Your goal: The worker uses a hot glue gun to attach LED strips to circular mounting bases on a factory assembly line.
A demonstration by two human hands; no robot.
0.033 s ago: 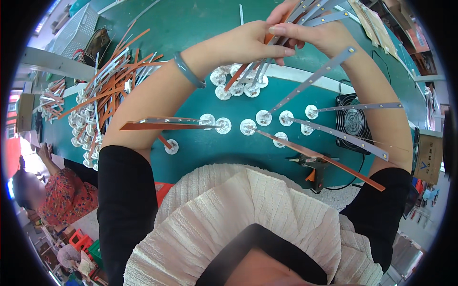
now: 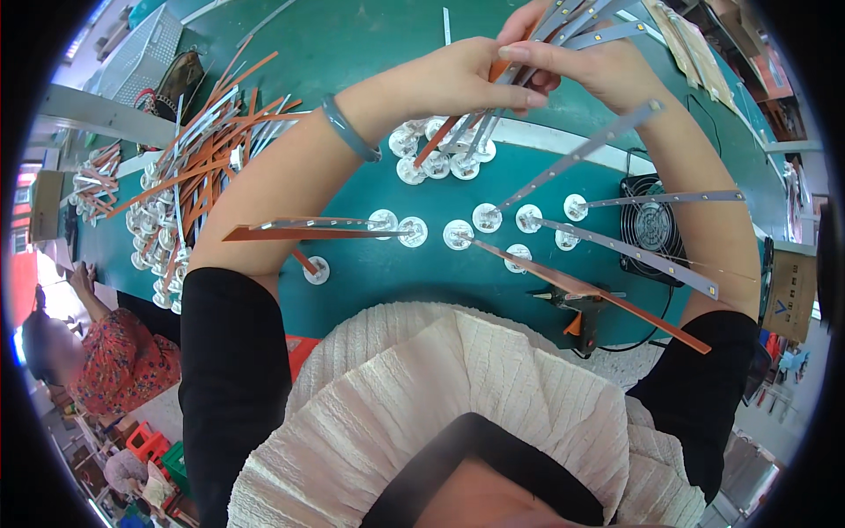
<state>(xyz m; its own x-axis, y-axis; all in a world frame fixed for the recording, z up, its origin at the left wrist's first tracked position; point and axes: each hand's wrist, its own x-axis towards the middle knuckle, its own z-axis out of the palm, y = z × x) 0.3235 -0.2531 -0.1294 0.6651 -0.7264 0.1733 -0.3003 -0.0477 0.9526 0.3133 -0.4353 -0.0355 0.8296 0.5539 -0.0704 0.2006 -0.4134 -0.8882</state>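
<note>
My left hand [image 2: 502, 84], with a grey-blue bangle on the wrist, is closed round a bundle of LED strips [image 2: 576, 25] at the top of the view. My right hand [image 2: 585, 66] is closed on the same bundle from the right, its thumb across the strips. Grey faces with small yellow LEDs and orange-brown backs show. Below the hands, the bundle's lower ends run down to a cluster of round white bases [image 2: 465, 165]. Nearer to me, several more strips, each on a round white base [image 2: 458, 235], stand or lean in different directions over the green mat.
A glue gun [image 2: 576, 317] lies by the near edge, below a black fan [image 2: 651, 220]. To the left is a heap of loose strips [image 2: 211, 167] with white bases. A white basket [image 2: 141, 57] sits behind it. Another person [image 2: 119, 352] sits at left.
Both hands and the bundle have shifted very slightly, a few pixels to the right. The strips on the mat have hardly moved.
</note>
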